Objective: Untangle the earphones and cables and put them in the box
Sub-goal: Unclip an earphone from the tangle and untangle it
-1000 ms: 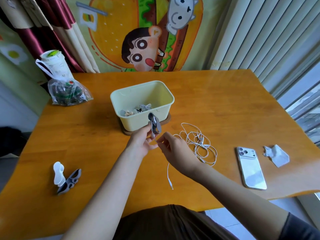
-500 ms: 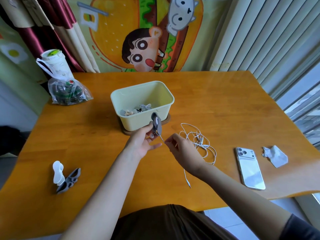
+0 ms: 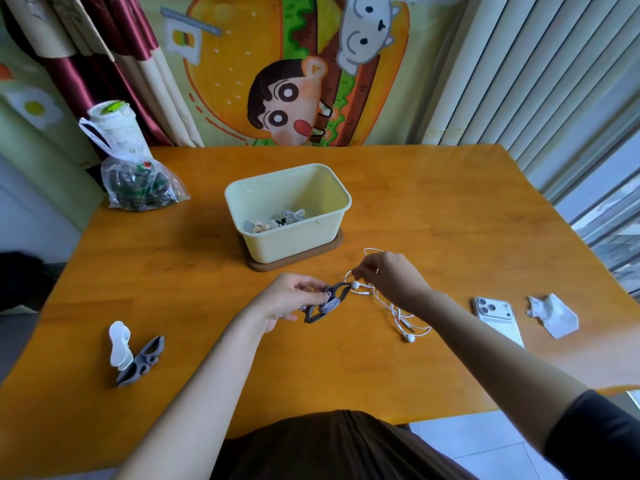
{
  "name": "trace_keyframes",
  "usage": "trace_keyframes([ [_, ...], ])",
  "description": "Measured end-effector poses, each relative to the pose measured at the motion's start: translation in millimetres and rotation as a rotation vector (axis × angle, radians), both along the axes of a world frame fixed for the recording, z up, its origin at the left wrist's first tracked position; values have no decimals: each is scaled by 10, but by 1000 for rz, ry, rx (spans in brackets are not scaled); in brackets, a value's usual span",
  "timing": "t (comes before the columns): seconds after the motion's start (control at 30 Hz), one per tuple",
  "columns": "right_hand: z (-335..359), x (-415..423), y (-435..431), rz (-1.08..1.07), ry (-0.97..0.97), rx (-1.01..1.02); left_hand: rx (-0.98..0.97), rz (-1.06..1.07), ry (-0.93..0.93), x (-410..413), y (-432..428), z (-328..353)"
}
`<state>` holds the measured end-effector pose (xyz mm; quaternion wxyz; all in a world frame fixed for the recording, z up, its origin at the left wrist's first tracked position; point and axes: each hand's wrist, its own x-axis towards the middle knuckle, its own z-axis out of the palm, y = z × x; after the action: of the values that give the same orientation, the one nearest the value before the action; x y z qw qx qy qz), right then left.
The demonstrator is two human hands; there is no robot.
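My left hand grips a grey cable winder with cable wound round its middle, held low over the table in front of the box. My right hand pinches the white earphone cable just right of the winder; an earbud sits beside the winder's end and the loose remainder lies tangled on the table under my right wrist. The pale yellow box stands on a brown base behind my hands, with several wound cables in its bottom.
A white and a grey winder lie at the front left. A white phone and a crumpled tissue lie at the right. A plastic bag with a cup stands at the back left.
My left hand has lowered and tilted the winder from upright near the box to lying flat. My right hand moved right and up along the cable, and the plug end is no longer hanging.
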<state>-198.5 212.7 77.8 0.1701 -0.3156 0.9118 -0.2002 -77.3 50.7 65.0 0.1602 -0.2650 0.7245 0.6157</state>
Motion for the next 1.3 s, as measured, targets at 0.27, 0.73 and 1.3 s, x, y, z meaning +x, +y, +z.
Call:
trace_keyframes([
  [0.27,64,3,-39,-10,-5,-37,6,75,13,26,-24,-28],
  [0.73,81,75,-96,-52,51,-122,-23,74,38,-29,64,-37],
  [1.3,-39,495,-207,106,110,-190,35,484,170,-168,194,-69],
])
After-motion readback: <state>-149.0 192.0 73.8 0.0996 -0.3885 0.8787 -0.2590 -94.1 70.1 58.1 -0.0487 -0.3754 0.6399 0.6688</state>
